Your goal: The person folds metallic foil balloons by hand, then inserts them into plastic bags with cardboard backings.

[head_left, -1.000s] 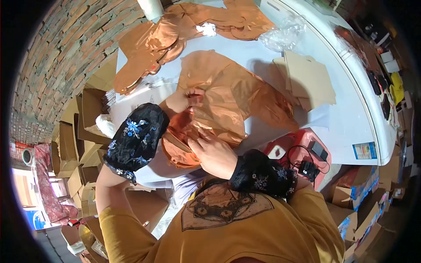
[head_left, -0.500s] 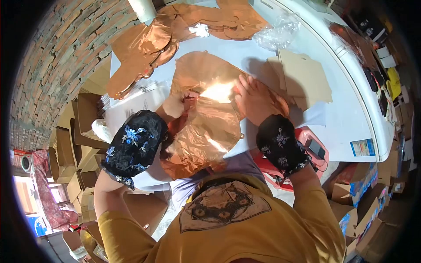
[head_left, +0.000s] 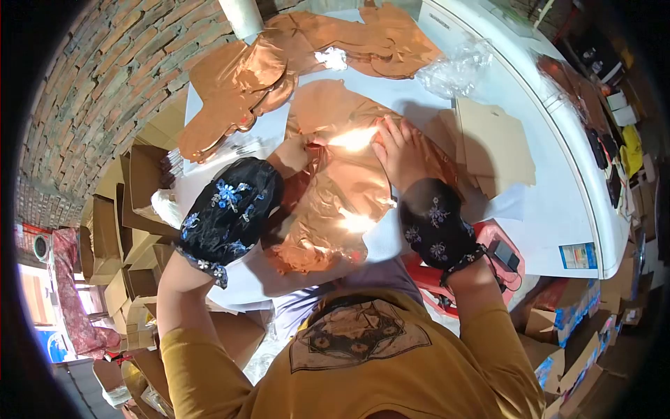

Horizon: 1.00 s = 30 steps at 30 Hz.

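Observation:
A flat, shiny copper-coloured foil balloon [head_left: 349, 185] lies across the white table in front of me. Its lower end is crumpled and hangs near my lap. My left hand [head_left: 291, 155] is closed at the balloon's left edge, with the foil pinched in its fingers. Over on the other side, my right hand [head_left: 400, 155] rests flat on the foil, fingers stretched out. Bright glare hides part of the surface between the two hands. Black sleeve covers with embroidered flowers are on both forearms.
More flat copper foil balloons [head_left: 241, 84] are piled along the back and left. Clear plastic [head_left: 457, 70] and beige card sheets [head_left: 495, 146] lie on the right of the white table [head_left: 551, 216]. Open cardboard boxes [head_left: 143, 181] stand left, near a brick wall. A red object [head_left: 499, 258] sits below the table edge.
The camera view has shifted slightly. My right hand has slid a little left over the foil. The balloon's lower part looks flatter and has drawn up somewhat. My left hand keeps its pinch.

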Motion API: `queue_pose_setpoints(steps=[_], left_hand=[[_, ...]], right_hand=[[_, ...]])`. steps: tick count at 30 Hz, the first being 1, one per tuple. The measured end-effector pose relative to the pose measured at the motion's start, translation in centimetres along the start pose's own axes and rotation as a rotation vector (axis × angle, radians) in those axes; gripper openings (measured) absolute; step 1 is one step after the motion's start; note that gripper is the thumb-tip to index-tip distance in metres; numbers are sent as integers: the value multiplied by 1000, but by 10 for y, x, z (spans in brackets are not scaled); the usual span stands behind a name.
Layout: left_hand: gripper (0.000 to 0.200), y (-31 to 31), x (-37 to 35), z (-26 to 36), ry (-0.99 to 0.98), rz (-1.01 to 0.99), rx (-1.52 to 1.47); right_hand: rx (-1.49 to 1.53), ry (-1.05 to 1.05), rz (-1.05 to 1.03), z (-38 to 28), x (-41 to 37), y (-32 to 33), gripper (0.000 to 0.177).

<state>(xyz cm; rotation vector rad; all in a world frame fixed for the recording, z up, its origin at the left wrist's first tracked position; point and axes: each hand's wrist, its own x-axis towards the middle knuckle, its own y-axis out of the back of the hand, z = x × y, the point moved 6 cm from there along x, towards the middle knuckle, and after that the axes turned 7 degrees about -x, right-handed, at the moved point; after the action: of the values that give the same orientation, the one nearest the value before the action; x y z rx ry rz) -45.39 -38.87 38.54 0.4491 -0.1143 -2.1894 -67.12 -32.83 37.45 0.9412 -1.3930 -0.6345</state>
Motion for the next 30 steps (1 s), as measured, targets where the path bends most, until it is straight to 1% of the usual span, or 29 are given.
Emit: queue_pose_setpoints(steps=[3,4,6,7,9,10,13,16,19,22,25,30], left_hand=[[27,6,20,-18,-35,-54,-97],[27,4,24,-21,-38,-101,-226],[27,5,18,-25,70,-140,-276],[28,2,13,-24,126,-160,-302],[28,-2,10,-27,91,-171,-273],[28,-3,8,-28,72,-175,-258],[27,-6,3,-22,63,-111,-151],[25,-2,11,-22,-29,-49,-157],[25,6,20,-31,65,-97,-142],[24,8,23,-31,94,-74,-157],[24,9,18,-23,74,-13,-98],[22,10,29,-29,40,-64,-64]], right_hand=[[-19,-49,-16,8,2,-16,53],[-36,-84,-53,8,1,-14,54],[-72,-151,-127,7,-9,-7,56],[-64,-148,-144,7,-12,-8,56],[-47,-146,-180,8,-21,-10,58],[-60,-134,-165,6,-23,-9,58],[-85,-94,-124,2,-24,-6,58],[-81,-54,-109,-1,-20,-5,58],[-73,-35,-108,-2,-16,-4,58],[-61,-31,-117,-1,-18,-3,57],[-51,-28,-108,0,-19,-4,57],[-55,-20,-123,-1,-19,-2,56]])
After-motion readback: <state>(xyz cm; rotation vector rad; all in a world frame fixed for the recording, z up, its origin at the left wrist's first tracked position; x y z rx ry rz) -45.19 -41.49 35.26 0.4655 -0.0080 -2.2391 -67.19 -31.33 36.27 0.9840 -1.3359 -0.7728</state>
